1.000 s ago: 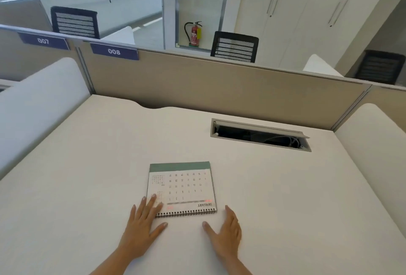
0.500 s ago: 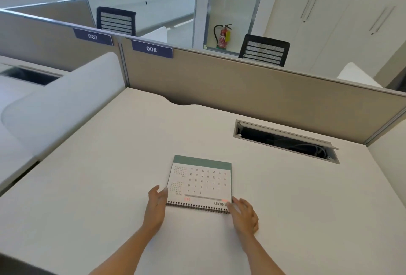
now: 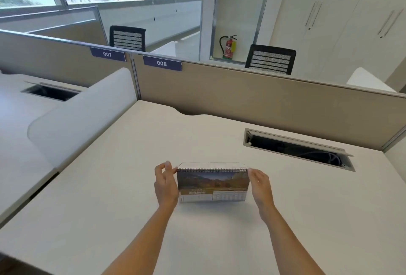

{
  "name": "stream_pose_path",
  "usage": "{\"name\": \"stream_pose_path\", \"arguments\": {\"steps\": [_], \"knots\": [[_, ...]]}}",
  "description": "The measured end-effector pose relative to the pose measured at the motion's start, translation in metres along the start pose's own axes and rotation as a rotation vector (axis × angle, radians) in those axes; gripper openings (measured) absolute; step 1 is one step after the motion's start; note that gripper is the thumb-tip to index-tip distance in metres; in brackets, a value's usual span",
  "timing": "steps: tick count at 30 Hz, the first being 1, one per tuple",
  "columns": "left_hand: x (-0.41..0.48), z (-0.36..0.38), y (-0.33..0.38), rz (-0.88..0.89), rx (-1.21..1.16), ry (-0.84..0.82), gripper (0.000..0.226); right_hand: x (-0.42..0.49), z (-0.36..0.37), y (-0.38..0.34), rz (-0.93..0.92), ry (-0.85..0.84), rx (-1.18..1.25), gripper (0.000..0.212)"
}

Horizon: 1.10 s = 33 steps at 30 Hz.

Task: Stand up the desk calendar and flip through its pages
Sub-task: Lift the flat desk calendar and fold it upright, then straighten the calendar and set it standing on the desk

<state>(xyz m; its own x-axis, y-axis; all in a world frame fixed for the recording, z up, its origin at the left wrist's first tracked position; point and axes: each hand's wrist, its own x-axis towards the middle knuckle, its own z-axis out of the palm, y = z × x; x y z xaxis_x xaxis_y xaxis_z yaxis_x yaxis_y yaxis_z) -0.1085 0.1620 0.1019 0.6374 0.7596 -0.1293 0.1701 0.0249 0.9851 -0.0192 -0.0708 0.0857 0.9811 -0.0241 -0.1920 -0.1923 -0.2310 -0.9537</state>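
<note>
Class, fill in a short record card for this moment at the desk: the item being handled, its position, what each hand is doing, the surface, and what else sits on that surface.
Item: desk calendar, landscape photo page facing the person
Position: upright on the desk, spiral binding on top
Left hand: gripping the calendar's left end
Right hand: gripping the calendar's right end
Also on surface: open cable hatch, behind and right of the calendar

one desk calendar (image 3: 212, 184) stands on the worktop (image 3: 131, 186), with two hands at its ends: the left hand (image 3: 165, 183) and the right hand (image 3: 260, 185). two cable hatches: one (image 3: 298, 149) here, one (image 3: 50, 92) on the next desk. two number plates, 007 (image 3: 107, 54) and 008 (image 3: 162, 63). two black mesh chairs (image 3: 127, 38) (image 3: 270, 59). one fire extinguisher (image 3: 229, 46).
</note>
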Motion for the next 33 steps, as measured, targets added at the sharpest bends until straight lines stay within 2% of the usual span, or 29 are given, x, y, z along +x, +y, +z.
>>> {"name": "stream_pose_path", "arguments": {"steps": [1, 2, 3, 6, 9, 14, 21, 23, 26, 30, 33], "knots": [[0.004, 0.002, 0.002, -0.002, -0.027, 0.016, 0.037, 0.002, 0.001, -0.003, -0.018, -0.045, -0.024, 0.068], [0.009, 0.003, 0.003, -0.007, -0.044, 0.036, 0.035, 0.004, 0.002, -0.006, -0.033, -0.077, -0.034, 0.073], [0.012, 0.005, 0.005, -0.014, -0.055, 0.054, 0.033, 0.006, 0.003, -0.009, -0.052, -0.095, -0.036, 0.071], [0.019, 0.008, 0.009, -0.026, -0.093, 0.067, 0.032, 0.006, 0.002, -0.02, -0.073, -0.098, -0.037, 0.044], [0.021, 0.011, 0.01, -0.007, -0.102, -0.003, 0.037, 0.005, -0.001, -0.021, -0.067, -0.084, 0.016, 0.029], [0.021, 0.017, 0.006, 0.074, 0.015, -0.116, 0.036, 0.01, -0.004, -0.012, -0.09, -0.029, 0.019, 0.025], [0.027, 0.022, 0.001, 0.039, 0.193, -0.213, 0.042, 0.028, -0.003, -0.022, -0.188, -0.085, -0.072, 0.024], [0.032, 0.026, 0.002, 0.008, 0.219, -0.221, 0.046, 0.033, -0.002, -0.017, -0.21, -0.154, -0.09, 0.019], [0.043, 0.031, 0.001, -0.065, 0.27, -0.27, 0.052, 0.039, 0.002, -0.007, -0.18, -0.214, -0.069, 0.031], [0.069, 0.036, -0.008, -0.077, 0.253, -0.382, 0.061, 0.052, 0.016, 0.001, -0.119, -0.147, -0.068, 0.031], [0.087, 0.036, -0.02, -0.096, 0.212, -0.465, 0.083, 0.063, 0.029, 0.001, -0.087, -0.084, -0.108, 0.03]]}}
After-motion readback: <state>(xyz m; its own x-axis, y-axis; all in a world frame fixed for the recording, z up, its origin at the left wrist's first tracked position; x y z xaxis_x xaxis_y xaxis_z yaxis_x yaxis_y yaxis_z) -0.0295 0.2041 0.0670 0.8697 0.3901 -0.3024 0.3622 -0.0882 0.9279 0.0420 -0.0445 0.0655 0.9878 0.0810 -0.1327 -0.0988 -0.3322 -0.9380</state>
